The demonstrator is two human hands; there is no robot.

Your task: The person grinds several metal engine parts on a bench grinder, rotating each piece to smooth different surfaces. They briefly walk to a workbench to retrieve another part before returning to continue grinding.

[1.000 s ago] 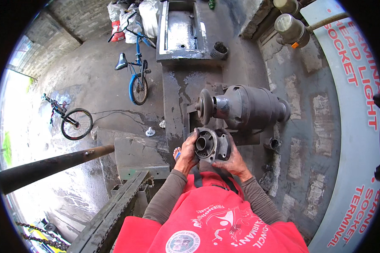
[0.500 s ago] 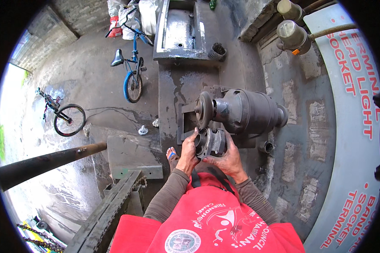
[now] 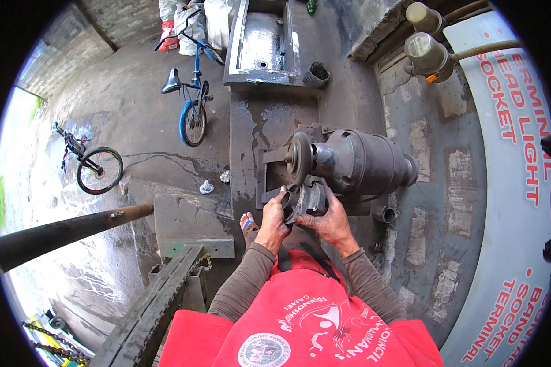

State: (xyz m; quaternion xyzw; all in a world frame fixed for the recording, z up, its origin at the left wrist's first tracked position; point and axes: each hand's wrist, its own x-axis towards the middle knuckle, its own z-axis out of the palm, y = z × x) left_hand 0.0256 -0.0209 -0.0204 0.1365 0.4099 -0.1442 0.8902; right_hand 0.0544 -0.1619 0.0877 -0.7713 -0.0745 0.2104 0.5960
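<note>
Between both hands I hold a grey cast-metal housing (image 3: 311,200) with a round opening on its left side. My left hand (image 3: 273,224) is closed on its left end, and my right hand (image 3: 333,224) grips its right side, thumb along the near edge. Just beyond the housing is the round wheel (image 3: 299,158) of a bench grinder, whose dusty motor (image 3: 370,162) extends to the right. The housing's far edge is close under the wheel; whether they touch I cannot tell.
A metal frame (image 3: 267,177) surrounds the wheel's left side. A wooden beam (image 3: 150,306) and a thick pipe (image 3: 73,235) stand at the left. Farther off are a blue bicycle (image 3: 196,79), another bicycle (image 3: 92,165) and a metal basin (image 3: 260,46). A lettered panel (image 3: 471,257) lines the right.
The housing has turned a little in my hands, showing a different side. Both hands keep their hold near the wheel.
</note>
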